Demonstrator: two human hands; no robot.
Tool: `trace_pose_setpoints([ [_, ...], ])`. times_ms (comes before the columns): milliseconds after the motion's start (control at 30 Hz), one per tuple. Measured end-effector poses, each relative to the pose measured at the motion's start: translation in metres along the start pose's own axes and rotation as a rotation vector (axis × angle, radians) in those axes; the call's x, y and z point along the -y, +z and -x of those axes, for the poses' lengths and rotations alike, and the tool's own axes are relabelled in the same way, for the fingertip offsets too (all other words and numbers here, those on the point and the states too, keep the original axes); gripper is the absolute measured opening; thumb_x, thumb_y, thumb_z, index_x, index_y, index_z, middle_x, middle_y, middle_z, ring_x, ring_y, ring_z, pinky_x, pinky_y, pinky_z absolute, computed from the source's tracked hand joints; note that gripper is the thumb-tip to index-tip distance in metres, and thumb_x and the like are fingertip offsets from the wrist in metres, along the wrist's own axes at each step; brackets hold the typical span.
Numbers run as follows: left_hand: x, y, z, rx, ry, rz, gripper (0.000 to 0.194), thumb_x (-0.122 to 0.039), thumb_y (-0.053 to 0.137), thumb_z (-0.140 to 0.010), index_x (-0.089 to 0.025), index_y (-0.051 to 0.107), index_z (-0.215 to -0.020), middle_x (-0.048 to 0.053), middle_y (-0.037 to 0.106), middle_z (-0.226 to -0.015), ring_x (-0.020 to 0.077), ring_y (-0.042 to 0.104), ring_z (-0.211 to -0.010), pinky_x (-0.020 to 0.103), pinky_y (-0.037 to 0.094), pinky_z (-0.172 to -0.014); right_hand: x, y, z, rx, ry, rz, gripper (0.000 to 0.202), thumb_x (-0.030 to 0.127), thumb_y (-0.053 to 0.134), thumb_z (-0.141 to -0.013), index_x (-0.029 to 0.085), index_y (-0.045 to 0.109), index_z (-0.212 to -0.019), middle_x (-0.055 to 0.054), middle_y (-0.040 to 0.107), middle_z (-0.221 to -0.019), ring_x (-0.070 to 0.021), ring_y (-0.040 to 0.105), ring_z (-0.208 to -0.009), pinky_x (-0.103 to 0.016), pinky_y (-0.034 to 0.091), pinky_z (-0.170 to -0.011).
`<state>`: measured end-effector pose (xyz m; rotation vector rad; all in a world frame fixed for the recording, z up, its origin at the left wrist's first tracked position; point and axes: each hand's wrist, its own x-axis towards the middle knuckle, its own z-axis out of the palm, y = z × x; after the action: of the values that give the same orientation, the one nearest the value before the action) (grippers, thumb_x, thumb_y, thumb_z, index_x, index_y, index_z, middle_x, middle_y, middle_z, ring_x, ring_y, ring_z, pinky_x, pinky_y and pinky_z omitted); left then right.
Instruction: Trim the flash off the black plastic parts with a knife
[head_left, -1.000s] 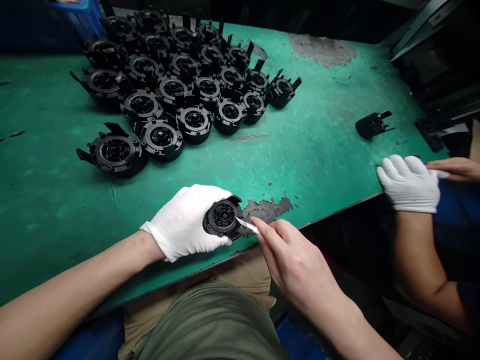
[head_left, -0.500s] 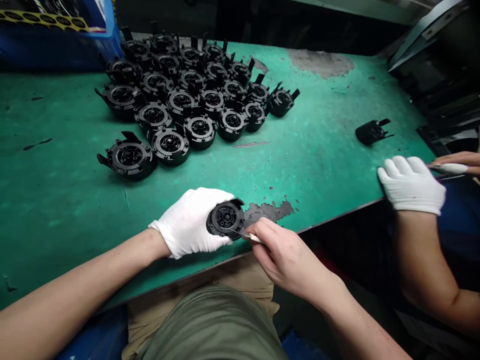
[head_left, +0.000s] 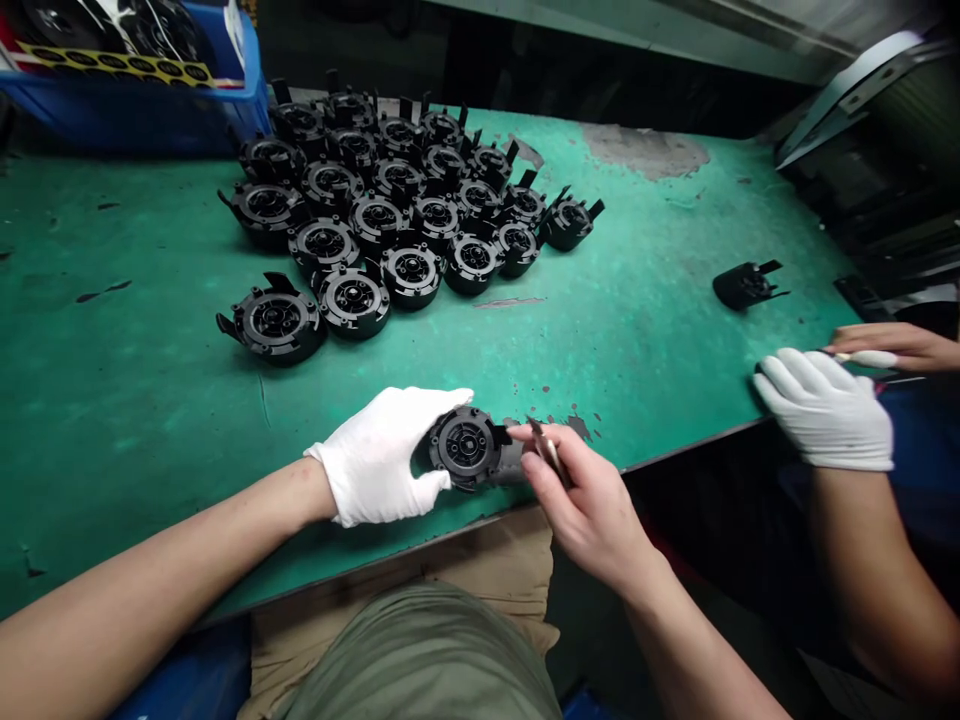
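My left hand (head_left: 386,460), in a white glove, grips a round black plastic housing (head_left: 466,447) from its left side, with the ribbed face turned up. A flat tab sticks out on the housing's right side. My bare right hand (head_left: 581,490) is closed around a small knife (head_left: 550,452), its dark blade pointing up and away from the housing. The right index fingertip is at the tab; whether it presses on it I cannot tell. Beyond my hands, several like housings (head_left: 354,297) stand grouped on the green table (head_left: 600,330).
A blue bin (head_left: 150,115) with packaged parts stands at the back left. At the right, a co-worker's gloved hand (head_left: 825,410) and bare hand (head_left: 915,347) work at the table edge. One black housing (head_left: 742,286) lies on its side near them.
The knife blade has come away from the housing and now points up. The housing has turned in my left hand, so its tab faces right toward my right index finger.
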<state>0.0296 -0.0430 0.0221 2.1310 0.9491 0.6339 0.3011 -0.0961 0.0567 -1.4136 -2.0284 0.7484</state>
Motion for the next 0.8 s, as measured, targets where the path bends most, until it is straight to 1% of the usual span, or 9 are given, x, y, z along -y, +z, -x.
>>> trace_pose_setpoints([
  [67, 0.007, 0.001, 0.006, -0.078, -0.005, 0.072, 0.071, -0.024, 0.069, -0.086, -0.021, 0.052, -0.155, 0.015, 0.067, -0.153, 0.034, 0.067, -0.139, 0.051, 0.054, -0.121, -0.003, 0.001, -0.003, -0.051, 0.059, 0.02, 0.024, 0.026, 0.056, -0.111, 0.021, 0.066, -0.132, -0.007, 0.075, -0.111, -0.0184, 0.074, -0.1, -0.031, 0.059, -0.09],
  [167, 0.011, -0.002, 0.011, -0.207, -0.076, 0.235, 0.052, -0.028, 0.064, -0.1, -0.022, 0.056, -0.152, 0.012, 0.069, -0.15, 0.027, 0.07, -0.136, 0.045, 0.055, -0.122, -0.002, 0.006, -0.002, 0.028, 0.025, -0.037, 0.026, 0.027, 0.053, -0.112, 0.021, 0.069, -0.133, -0.009, 0.074, -0.116, -0.0206, 0.072, -0.107, -0.033, 0.059, -0.093],
  [233, 0.012, -0.003, 0.011, -0.309, -0.137, 0.29, 0.044, -0.038, 0.061, -0.107, -0.023, 0.058, -0.149, 0.012, 0.07, -0.148, 0.0257, 0.072, -0.132, 0.044, 0.058, -0.118, 0.0, 0.009, 0.0, 0.118, -0.031, -0.114, 0.028, 0.026, 0.051, -0.113, 0.021, 0.07, -0.133, -0.009, 0.074, -0.115, -0.02, 0.072, -0.105, -0.033, 0.06, -0.09],
  [300, 0.012, -0.002, 0.01, -0.359, -0.155, 0.263, 0.06, -0.058, 0.069, -0.102, -0.022, 0.057, -0.148, 0.015, 0.067, -0.149, 0.0298, 0.07, -0.133, 0.049, 0.058, -0.118, 0.0, 0.008, 0.001, 0.153, -0.045, -0.146, 0.031, 0.024, 0.048, -0.114, 0.021, 0.069, -0.137, -0.008, 0.074, -0.108, -0.0182, 0.071, -0.098, -0.031, 0.06, -0.085],
  [367, 0.012, 0.001, 0.008, -0.306, -0.129, 0.183, 0.095, -0.077, 0.085, -0.078, -0.021, 0.056, -0.149, 0.018, 0.065, -0.149, 0.037, 0.067, -0.136, 0.055, 0.055, -0.12, -0.004, 0.003, -0.001, 0.155, -0.042, -0.095, 0.034, 0.024, 0.047, -0.115, 0.021, 0.068, -0.141, -0.006, 0.073, -0.101, -0.0167, 0.07, -0.089, -0.03, 0.059, -0.08],
  [433, 0.013, 0.004, 0.006, -0.221, -0.107, 0.105, 0.117, -0.08, 0.096, -0.058, -0.021, 0.054, -0.15, 0.019, 0.066, -0.147, 0.0412, 0.066, -0.137, 0.058, 0.052, -0.123, -0.009, -0.004, -0.006, 0.172, -0.056, 0.004, 0.036, 0.025, 0.047, -0.115, 0.021, 0.066, -0.145, -0.006, 0.073, -0.101, -0.0165, 0.07, -0.087, -0.03, 0.059, -0.08],
  [533, 0.015, 0.007, 0.004, -0.154, -0.081, 0.046, 0.112, -0.064, 0.102, -0.061, -0.022, 0.051, -0.152, 0.017, 0.068, -0.146, 0.0393, 0.067, -0.137, 0.056, 0.052, -0.125, -0.016, -0.012, -0.016, 0.225, -0.13, 0.145, 0.036, 0.027, 0.05, -0.115, 0.02, 0.062, -0.148, -0.008, 0.076, -0.107, -0.0178, 0.072, -0.091, -0.032, 0.06, -0.082],
  [667, 0.015, 0.006, 0.003, -0.089, -0.03, 0.002, 0.1, -0.05, 0.096, -0.069, -0.02, 0.05, -0.152, 0.017, 0.066, -0.15, 0.0376, 0.067, -0.139, 0.051, 0.053, -0.126, -0.021, -0.014, -0.027, 0.327, -0.287, 0.345, 0.035, 0.03, 0.048, -0.116, 0.016, 0.062, -0.144, -0.009, 0.076, -0.104, -0.0181, 0.073, -0.087, -0.03, 0.058, -0.075],
  [800, 0.012, 0.005, 0.002, -0.056, -0.049, -0.003, 0.098, -0.043, 0.093, -0.07, -0.02, 0.049, -0.155, 0.016, 0.067, -0.151, 0.0374, 0.068, -0.14, 0.05, 0.054, -0.125, -0.022, -0.012, -0.038, 0.349, -0.41, 0.583, 0.037, 0.03, 0.042, -0.118, 0.012, 0.064, -0.142, -0.006, 0.073, -0.094, -0.0153, 0.068, -0.073, -0.028, 0.046, -0.061],
])
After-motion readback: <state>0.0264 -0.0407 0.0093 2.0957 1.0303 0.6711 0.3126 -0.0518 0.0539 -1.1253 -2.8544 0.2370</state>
